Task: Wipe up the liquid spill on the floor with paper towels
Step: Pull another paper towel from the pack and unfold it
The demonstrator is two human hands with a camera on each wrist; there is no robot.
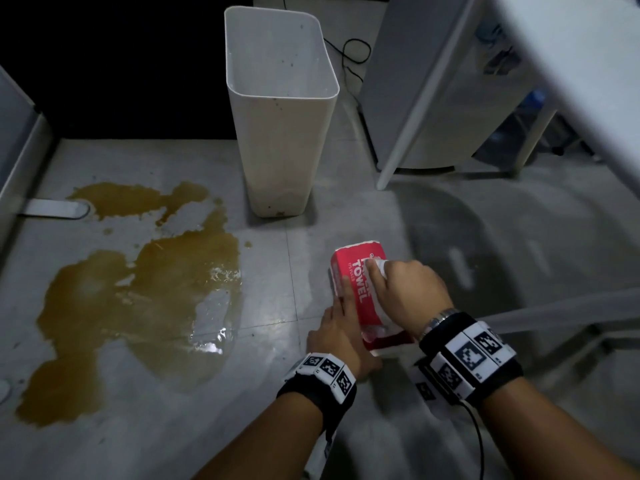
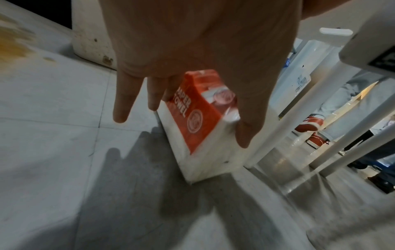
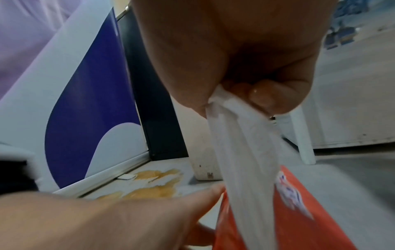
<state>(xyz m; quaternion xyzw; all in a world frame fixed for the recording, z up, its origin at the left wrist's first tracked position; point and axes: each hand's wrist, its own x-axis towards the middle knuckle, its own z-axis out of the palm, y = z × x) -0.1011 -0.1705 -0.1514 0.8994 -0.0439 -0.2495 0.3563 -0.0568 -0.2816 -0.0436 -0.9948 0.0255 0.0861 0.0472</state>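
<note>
Left hand (image 1: 341, 336) lying flat, steadying towel pack (image 1: 356, 289); right hand (image 1: 405, 292) pinching paper towel (image 3: 245, 152); spill (image 1: 138, 289) lying at 9 o'clock, well apart.

Spill (image 1: 138, 299) on floor (image 1: 277, 427) at left; bin (image 1: 280, 133) behind towel pack (image 1: 360, 296) at right, between both hands.

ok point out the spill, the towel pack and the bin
spill (image 1: 145, 289): head view, middle of the brown puddle
towel pack (image 1: 349, 271): head view, red top face
bin (image 1: 284, 147): head view, front wall
</note>
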